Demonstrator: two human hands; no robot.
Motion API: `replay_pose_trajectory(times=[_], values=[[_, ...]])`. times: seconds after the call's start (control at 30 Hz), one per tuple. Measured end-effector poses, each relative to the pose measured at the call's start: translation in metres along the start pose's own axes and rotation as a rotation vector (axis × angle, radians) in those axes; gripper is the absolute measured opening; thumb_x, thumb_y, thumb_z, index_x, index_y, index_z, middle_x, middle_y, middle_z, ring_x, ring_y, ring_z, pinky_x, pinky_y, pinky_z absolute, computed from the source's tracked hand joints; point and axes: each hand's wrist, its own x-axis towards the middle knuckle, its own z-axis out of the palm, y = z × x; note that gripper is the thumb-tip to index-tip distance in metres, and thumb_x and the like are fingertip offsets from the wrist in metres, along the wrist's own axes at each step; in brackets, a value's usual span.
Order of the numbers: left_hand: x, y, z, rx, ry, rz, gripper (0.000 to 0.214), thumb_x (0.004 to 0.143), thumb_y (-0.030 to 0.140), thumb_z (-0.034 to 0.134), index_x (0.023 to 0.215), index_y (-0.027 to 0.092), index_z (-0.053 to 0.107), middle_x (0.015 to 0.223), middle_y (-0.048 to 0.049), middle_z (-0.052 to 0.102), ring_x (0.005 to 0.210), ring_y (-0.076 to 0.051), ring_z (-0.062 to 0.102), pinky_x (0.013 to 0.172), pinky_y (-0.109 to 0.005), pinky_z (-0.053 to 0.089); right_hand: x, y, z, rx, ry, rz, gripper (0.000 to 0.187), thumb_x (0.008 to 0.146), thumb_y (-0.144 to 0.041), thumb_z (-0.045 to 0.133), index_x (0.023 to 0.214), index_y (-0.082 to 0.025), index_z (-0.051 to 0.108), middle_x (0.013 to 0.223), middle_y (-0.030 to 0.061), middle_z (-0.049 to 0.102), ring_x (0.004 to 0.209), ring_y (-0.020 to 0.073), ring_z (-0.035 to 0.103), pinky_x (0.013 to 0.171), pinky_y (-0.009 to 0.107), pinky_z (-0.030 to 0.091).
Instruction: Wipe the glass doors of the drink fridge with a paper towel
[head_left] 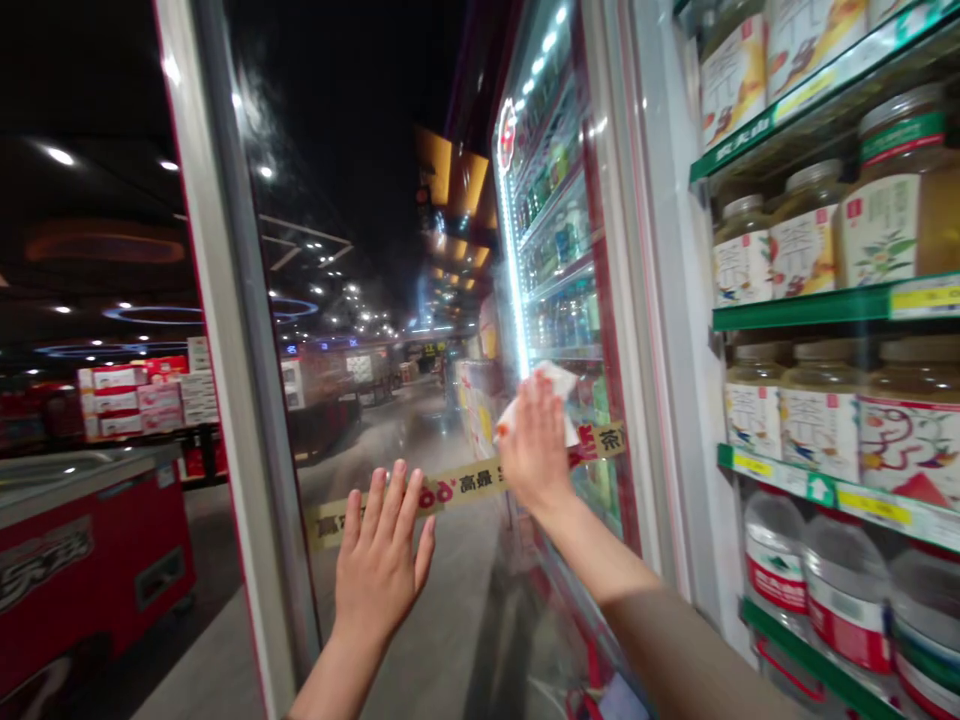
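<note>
A glass door (pixel 360 400) of a drinks fridge stands swung out in front of me, and I look through its pane. My left hand (pixel 381 555) lies flat against the glass with its fingers stretched out, holding nothing. Higher and to the right, my right hand (pixel 536 445) presses a white cloth or tissue (pixel 555 378) to the pane; an orange-red spot shows at its left edge. A yellowish printed strip (pixel 472 484) crosses the glass between and behind the hands, its lettering mirrored. The right hand covers part of the strip.
Shelves with green edges (pixel 795 304) hold several bottles (pixel 814 235) close on my right. The door's metal frame (pixel 225 330) rises at left. Beyond it are a red chest freezer (pixel 90 560) and stacked boxes (pixel 139 398). Another lit drinks fridge (pixel 559 220) shows through or in the glass.
</note>
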Motion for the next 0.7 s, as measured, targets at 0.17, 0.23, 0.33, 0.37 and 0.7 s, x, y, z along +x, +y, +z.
replay_pose_trajectory(times=[0.17, 0.23, 0.33, 0.37, 0.7], values=[[-0.017, -0.006, -0.006, -0.002, -0.016, -0.091, 0.081, 0.101, 0.030, 0.060, 0.173, 0.028, 0.024, 0.180, -0.0063, 0.025, 0.170, -0.026, 0.017, 0.141, -0.055, 0.015, 0.016, 0.000, -0.004, 0.005, -0.035, -0.220, 0.077, 0.110, -0.039, 0.033, 0.175, -0.028, -0.007, 0.184, -0.0037, -0.006, 0.171, 0.0204, -0.002, 0.138, 0.051, 0.027], [-0.024, -0.007, -0.004, 0.033, -0.006, -0.114, 0.083, 0.101, 0.032, 0.062, 0.173, 0.029, 0.023, 0.180, -0.0057, 0.023, 0.170, -0.026, 0.014, 0.142, -0.055, 0.010, 0.030, 0.015, -0.003, -0.028, 0.076, 0.035, 0.082, 0.110, -0.031, 0.028, 0.169, -0.017, -0.026, 0.180, 0.0088, -0.023, 0.169, 0.0325, -0.016, 0.134, 0.073, 0.018], [-0.030, -0.009, 0.000, 0.035, 0.002, -0.097, 0.086, 0.099, 0.032, 0.065, 0.174, 0.028, 0.022, 0.181, -0.0059, 0.022, 0.171, -0.026, 0.013, 0.142, -0.052, 0.007, 0.036, 0.009, 0.005, -0.021, 0.087, 0.114, 0.085, 0.109, -0.031, 0.029, 0.166, -0.013, -0.032, 0.180, 0.0143, -0.021, 0.169, 0.0364, -0.012, 0.133, 0.077, 0.018], [-0.030, -0.010, 0.001, 0.032, 0.000, -0.094, 0.086, 0.099, 0.031, 0.064, 0.174, 0.028, 0.023, 0.181, -0.0063, 0.022, 0.171, -0.026, 0.013, 0.142, -0.052, 0.007, 0.034, 0.001, 0.007, -0.001, 0.029, 0.015, 0.086, 0.109, -0.034, 0.033, 0.169, -0.016, -0.026, 0.183, 0.0113, -0.012, 0.171, 0.0332, -0.002, 0.135, 0.069, 0.021], [-0.031, -0.008, 0.004, -0.054, 0.028, -0.111, 0.079, 0.103, 0.045, 0.061, 0.172, 0.027, 0.028, 0.179, -0.0070, 0.027, 0.171, -0.025, 0.014, 0.141, -0.050, 0.006, 0.079, 0.027, 0.004, -0.049, 0.070, 0.215, 0.077, 0.113, -0.037, 0.015, 0.165, 0.000, -0.028, 0.179, 0.0331, -0.007, 0.170, 0.0415, -0.001, 0.131, 0.074, 0.019]])
